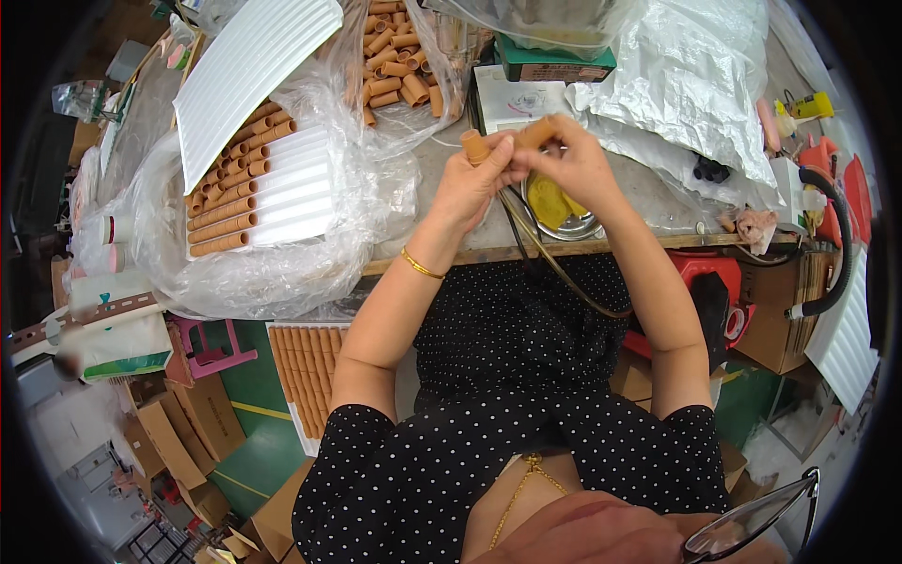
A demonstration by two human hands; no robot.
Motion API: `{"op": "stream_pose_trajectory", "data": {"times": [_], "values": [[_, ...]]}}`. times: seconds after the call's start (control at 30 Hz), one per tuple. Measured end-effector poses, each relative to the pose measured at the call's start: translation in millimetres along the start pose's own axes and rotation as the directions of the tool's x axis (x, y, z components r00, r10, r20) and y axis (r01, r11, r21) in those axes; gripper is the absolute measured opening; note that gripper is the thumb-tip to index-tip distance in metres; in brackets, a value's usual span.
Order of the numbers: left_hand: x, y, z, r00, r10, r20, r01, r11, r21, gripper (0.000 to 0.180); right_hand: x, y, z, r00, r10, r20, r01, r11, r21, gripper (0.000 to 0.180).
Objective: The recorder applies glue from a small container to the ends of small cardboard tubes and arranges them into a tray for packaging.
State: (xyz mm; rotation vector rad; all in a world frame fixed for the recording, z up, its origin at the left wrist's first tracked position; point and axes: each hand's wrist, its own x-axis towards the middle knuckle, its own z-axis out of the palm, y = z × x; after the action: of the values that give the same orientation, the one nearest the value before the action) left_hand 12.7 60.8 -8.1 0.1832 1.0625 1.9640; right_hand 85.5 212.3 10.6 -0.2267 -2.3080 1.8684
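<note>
My left hand (474, 183) grips a short tan cardboard tube (475, 146) above the workbench edge (526, 249). My right hand (573, 164) holds another tan tube (537, 132) and meets the left hand's fingers. Both hands hover over a small metal dish (564, 218) with yellow material in it. A gold bangle (421, 266) is on my left wrist. To the left, a white ribbed tray (296, 188) inside a clear plastic bag carries rows of long tan tubes (225, 211).
A clear bag of short tan tubes (399, 61) lies at the back. A white ribbed tray lid (249, 75) leans at the far left. Crumpled silver-white plastic (686, 85) covers the right side. A black hose (836, 244), red tools, another tube tray (305, 376) and cardboard boxes lie below.
</note>
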Motion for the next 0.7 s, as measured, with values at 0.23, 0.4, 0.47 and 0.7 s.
{"op": "stream_pose_trajectory", "data": {"times": [0.23,0.4,0.47,0.7], "values": [[-3,-1,8,0.967,0.2,-0.16,-0.17,0.969,0.18,0.037,62,34,-16,0.932,-0.263,-0.25,0.01,0.707,-0.707,0.032],[-4,-5,3,0.962,0.2,-0.186,-0.155,0.96,0.231,0.04,57,30,-17,0.929,-0.212,-0.305,-0.057,0.73,-0.681,0.038],[-1,-7,4,0.955,0.238,-0.18,-0.185,0.946,0.266,0.04,59,32,-21,0.939,-0.156,-0.308,-0.096,0.739,-0.667,0.041],[-8,29,-12,0.984,-0.14,0.112,0.108,0.961,0.253,0.039,11,-19,-8,0.964,-0.032,0.265,0.1,0.964,-0.246,0.032]]}}
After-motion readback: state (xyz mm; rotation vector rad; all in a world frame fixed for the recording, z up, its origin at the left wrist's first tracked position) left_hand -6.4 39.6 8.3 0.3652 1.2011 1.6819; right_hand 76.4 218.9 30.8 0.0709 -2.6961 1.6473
